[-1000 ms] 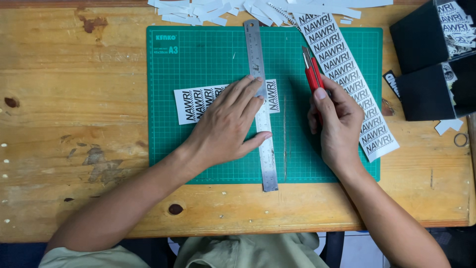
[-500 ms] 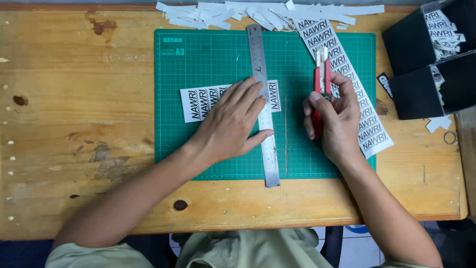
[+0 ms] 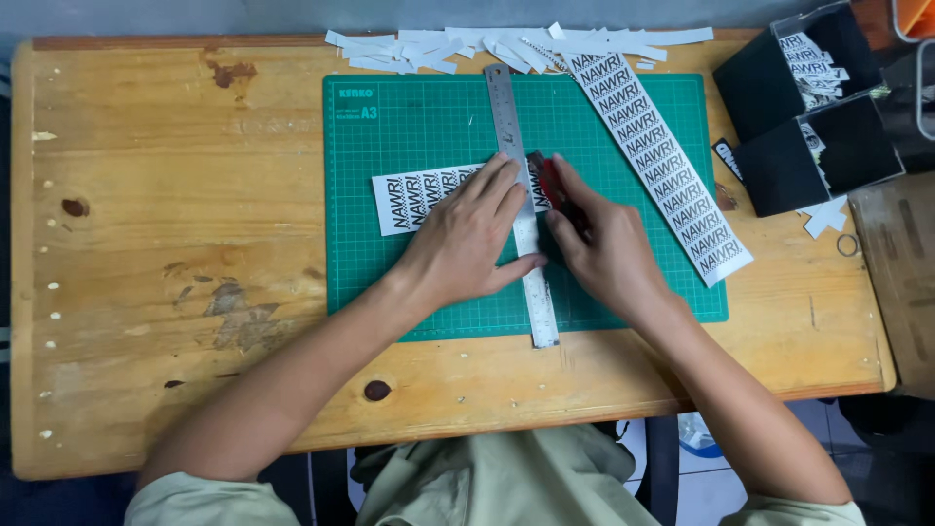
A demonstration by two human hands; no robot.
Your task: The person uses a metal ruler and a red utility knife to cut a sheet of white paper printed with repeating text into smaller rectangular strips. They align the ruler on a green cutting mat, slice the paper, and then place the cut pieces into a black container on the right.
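My left hand presses flat on a steel ruler and on a short white strip of printed labels, both lying on a green cutting mat. My right hand grips a red utility knife, its tip against the ruler's right edge at the strip. The strip's right part is hidden under my left hand and the ruler.
A long printed label strip lies diagonally on the mat's right side. White paper offcuts are piled along the far edge of the wooden table. Black boxes holding cut labels stand at the right, with a small ring nearby.
My right hand has brought the red knife from beside the long strip leftward to the ruler's edge. The left hand stays pressed on the ruler and strip.
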